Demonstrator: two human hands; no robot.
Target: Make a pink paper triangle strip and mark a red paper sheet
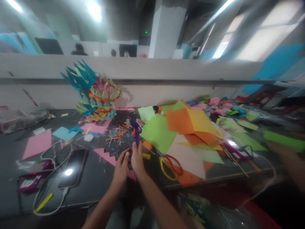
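Observation:
My right hand point(137, 157) is closed around the lower end of a small dark-purple object point(136, 135) with an orange-red part, held upright over the table. Blur hides what kind of thing it is. Just to its left, my left hand point(122, 162) has its fingers drawn together, and what they pinch, if anything, does not show. Under and beside the left hand lies a pink paper strip with a zigzag edge point(107, 156). Thin orange and blue paper scraps point(119, 133) are scattered beyond the hands. A green paper sheet point(159, 133) lies to the right.
A layered paper craft point(100, 95) stands at the back left. A phone point(73, 168) and white cable lie left. Yellow-and-red-handled scissors point(170, 167) and orange sheets point(179, 121) are on the right. Another person's arm point(286, 159) reaches in at far right.

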